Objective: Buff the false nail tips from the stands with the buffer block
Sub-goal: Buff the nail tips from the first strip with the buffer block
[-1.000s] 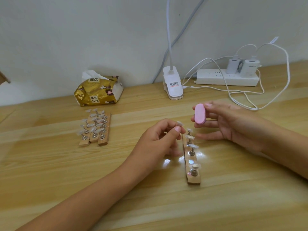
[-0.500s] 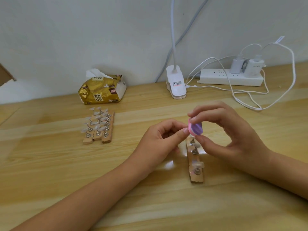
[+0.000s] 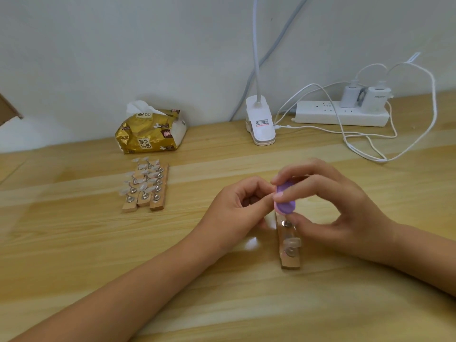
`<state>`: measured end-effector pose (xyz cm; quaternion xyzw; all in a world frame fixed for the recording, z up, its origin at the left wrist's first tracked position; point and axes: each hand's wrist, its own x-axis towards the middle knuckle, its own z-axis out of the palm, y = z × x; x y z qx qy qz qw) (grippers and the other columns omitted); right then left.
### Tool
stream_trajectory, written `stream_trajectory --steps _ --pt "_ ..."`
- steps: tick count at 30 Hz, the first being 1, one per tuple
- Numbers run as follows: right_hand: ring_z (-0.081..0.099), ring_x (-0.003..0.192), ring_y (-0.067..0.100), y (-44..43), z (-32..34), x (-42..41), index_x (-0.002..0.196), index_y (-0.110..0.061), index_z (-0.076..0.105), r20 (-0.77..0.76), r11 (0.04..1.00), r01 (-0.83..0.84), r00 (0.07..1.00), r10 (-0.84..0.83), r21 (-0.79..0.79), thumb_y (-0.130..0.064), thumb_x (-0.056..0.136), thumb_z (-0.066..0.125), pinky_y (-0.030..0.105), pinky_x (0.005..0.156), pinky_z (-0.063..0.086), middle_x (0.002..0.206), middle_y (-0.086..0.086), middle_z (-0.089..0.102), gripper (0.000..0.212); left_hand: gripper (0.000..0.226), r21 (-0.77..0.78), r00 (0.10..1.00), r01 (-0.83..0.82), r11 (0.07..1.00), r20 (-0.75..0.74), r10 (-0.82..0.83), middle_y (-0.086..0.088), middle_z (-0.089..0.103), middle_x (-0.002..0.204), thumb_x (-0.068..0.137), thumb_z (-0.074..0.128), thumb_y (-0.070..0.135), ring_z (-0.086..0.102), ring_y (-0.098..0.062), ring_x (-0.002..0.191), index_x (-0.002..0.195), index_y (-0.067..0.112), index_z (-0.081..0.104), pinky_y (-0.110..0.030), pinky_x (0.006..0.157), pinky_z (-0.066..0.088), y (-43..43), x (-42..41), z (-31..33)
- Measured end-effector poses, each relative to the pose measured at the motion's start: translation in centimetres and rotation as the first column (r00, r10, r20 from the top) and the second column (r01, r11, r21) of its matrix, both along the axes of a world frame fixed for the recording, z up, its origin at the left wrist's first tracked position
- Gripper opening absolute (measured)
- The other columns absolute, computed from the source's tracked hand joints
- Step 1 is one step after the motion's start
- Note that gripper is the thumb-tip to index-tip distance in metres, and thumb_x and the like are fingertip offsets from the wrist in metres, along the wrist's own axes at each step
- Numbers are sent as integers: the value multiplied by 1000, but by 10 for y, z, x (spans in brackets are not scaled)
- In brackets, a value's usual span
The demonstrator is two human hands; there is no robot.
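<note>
My right hand [image 3: 340,208] pinches a small oval buffer block [image 3: 285,200], its purple face toward me and a pink edge at its left. My left hand [image 3: 237,213] has its fingers curled, thumb and forefinger pinched against the block's left edge; the nail tip between them is too small to make out. Just below both hands lies a wooden stand [image 3: 289,245] with metal pegs and one clear nail tip [image 3: 292,242]. Three more wooden stands [image 3: 145,186] full of clear nail tips lie side by side at the left.
A gold tissue pack [image 3: 150,130] sits near the wall behind the three stands. A white clip lamp base [image 3: 260,122] and a white power strip [image 3: 341,116] with chargers and looping cables [image 3: 370,144] occupy the back right of the wooden desk [image 3: 74,255].
My right hand brought the buffer block down and left to meet my left hand's fingertips. The block turned from its pink side to its purple face.
</note>
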<state>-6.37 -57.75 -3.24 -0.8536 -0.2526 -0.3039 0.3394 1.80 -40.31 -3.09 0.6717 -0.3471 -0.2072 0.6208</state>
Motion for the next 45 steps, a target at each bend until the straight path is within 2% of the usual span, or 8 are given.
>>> stream_trajectory --steps 9,15,20,23,27,35,39,45 --pt "59 118 23 -11 -4 8 108 -21 62 -195 903 69 981 17 424 -24 90 67 24 98 49 117 2 61 19 10 -60 995 -7 998 -98 1 14 68 72 90 61 9 55 -2 66 95 5 69 -16 62 52 0 1 3" --pt "60 115 27 -3 -2 2 111 -15 61 -105 968 -22 993 50 251 -16 90 66 32 97 52 118 5 59 22 8 -56 993 -20 998 -120 13 8 60 66 89 62 8 56 -4 62 85 11 69 -17 60 52 -1 0 3" --pt "62 114 23 -4 0 4 107 -13 64 -181 940 40 983 23 338 -18 93 67 37 98 53 116 5 62 15 7 -46 996 -4 999 -93 0 7 59 66 89 62 9 55 -3 62 88 7 69 -16 60 51 -1 0 2" --pt "61 113 26 -1 0 0 108 -11 64 -104 976 -26 993 50 218 -17 91 65 37 96 51 116 6 60 18 6 -43 996 -4 999 -94 0 3 59 69 88 64 12 55 -5 63 87 9 68 -16 60 50 -1 -1 2" --pt "62 114 22 -2 -1 2 106 -13 63 -209 925 14 975 70 379 -17 90 71 35 98 53 115 5 62 18 7 -31 997 -15 999 -78 12 5 58 67 89 63 11 55 -4 62 87 7 69 -16 60 51 0 0 1" --pt "64 112 21 -4 0 2 102 -14 64 -251 889 19 962 109 457 -24 91 70 35 97 54 111 2 65 17 7 -28 999 -7 1000 -53 6 7 59 67 89 63 12 56 -4 62 86 10 69 -17 60 51 0 -2 2" --pt "62 114 25 -1 -1 0 107 -12 64 -159 953 -60 981 111 296 -13 91 67 31 98 51 115 10 61 16 13 -21 999 -10 1000 -41 9 6 58 66 84 65 22 55 -5 61 85 10 68 -20 60 52 -1 -2 2" --pt "62 113 25 0 0 -1 108 -14 63 -165 946 -31 982 89 321 -15 90 66 29 96 51 116 8 61 18 7 -20 998 -25 1000 -61 23 3 57 67 89 63 11 54 -5 63 87 7 69 -17 60 51 0 -1 2"
